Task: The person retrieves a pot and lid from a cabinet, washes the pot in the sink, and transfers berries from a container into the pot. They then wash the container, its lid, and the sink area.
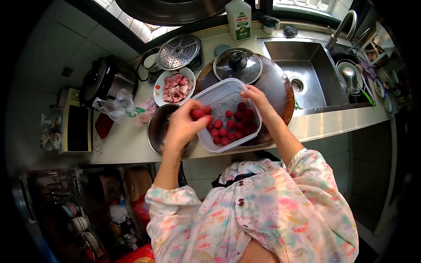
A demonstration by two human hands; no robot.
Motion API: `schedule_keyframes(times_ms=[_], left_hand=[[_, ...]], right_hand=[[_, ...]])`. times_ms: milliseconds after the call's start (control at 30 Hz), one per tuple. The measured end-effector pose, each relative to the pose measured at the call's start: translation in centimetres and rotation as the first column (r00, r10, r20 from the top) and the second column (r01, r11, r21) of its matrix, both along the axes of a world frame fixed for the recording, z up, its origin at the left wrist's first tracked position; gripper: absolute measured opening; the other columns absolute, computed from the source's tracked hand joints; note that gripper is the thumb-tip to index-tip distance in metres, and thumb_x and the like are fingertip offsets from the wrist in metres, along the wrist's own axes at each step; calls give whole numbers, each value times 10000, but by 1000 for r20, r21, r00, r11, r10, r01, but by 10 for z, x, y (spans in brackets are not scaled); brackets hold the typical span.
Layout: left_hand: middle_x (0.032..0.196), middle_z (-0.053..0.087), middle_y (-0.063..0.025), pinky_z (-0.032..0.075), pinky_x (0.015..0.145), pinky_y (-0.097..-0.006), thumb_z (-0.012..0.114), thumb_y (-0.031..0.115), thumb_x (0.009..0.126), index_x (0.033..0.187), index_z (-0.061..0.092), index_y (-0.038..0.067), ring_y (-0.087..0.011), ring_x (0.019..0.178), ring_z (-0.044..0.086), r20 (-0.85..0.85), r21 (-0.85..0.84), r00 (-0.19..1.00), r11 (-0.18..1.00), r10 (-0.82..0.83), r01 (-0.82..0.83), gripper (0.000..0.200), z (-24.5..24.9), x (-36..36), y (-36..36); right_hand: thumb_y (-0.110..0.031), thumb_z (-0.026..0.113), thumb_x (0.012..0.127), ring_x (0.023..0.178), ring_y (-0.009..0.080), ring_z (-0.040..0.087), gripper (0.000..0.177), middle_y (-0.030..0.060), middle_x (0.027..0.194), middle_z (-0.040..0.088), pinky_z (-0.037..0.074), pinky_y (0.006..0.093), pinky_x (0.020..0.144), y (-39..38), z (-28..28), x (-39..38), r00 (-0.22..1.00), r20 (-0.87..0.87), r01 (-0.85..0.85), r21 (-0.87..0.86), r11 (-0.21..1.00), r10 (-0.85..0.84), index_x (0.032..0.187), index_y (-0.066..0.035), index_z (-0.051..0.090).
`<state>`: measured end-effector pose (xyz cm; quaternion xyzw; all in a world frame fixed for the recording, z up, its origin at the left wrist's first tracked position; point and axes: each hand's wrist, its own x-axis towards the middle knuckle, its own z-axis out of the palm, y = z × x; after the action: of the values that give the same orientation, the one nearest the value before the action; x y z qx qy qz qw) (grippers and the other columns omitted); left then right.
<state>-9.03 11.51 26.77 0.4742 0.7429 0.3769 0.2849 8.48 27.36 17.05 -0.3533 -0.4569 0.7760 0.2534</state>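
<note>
A clear plastic container [205,139] is tilted over the counter's front edge, with many round red bayberries [224,133] gathered mostly toward its lower right side. My right hand [258,99] grips its upper right rim, thumb over the edge. At the left wall, my left hand [183,127] has its fingers closed around a few bayberries [198,113]. Just beneath that hand stands a steel bowl [154,131], partly hidden by the wrist; what lies in it is hard to make out.
Behind are a plate of raw meat pieces [176,88], a steamer rack [179,51] and a glass lid [250,65] on a round wooden board [276,85]. Right is the sink [302,65]; left, a plastic bag [116,104] and a cooker [107,81]. A white bottle [239,22] stands by the window.
</note>
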Motion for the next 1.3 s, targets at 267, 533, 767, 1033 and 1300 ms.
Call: schedule_keyframes(times_ms=[267,533,767,1033,1300], left_hand=[[831,597,-96,461,724,-347,663,116,688,898,609,51,-264,796,568,-580,124,794,983,184,-137,226,-15,-36,-41],[1300,396,-152,383,958,-402,638,123,665,1241,448,103,-342,1136,430,-450,-124,785,900,-426,417,607,-97,56,57],[1204,403,-187,397,924,-420,717,274,569,1174,497,144,-359,1128,409,-285,-400,876,879,-389,261,657,-94,76,76],[990,482,-151,438,835,-426,712,182,554,859,544,105,-346,1001,491,-228,-333,923,916,-310,225,357,-86,71,75],[801,449,-61,411,617,-287,665,131,557,788,518,46,-184,727,462,-115,114,991,992,65,-52,286,-1,6,-6]], right_hand=[[-286,593,733,933,137,441,445,21,975,533,321,279,854,3,-5,-1,999,-26,-43,55,998,44,1116,-64,547],[-238,600,746,942,134,472,425,33,978,548,365,269,831,4,-10,0,994,-99,-54,-11,998,53,1120,-48,536],[-195,636,735,952,149,529,462,73,1020,576,408,261,843,6,-7,1,995,-92,-42,5,999,42,1138,5,529],[-179,627,745,924,144,534,442,70,987,578,418,268,840,3,10,5,996,-44,-81,-95,992,78,1131,13,534],[-193,639,721,946,141,517,485,75,1008,577,390,267,862,0,18,5,998,10,-58,-16,998,58,1145,15,528]])
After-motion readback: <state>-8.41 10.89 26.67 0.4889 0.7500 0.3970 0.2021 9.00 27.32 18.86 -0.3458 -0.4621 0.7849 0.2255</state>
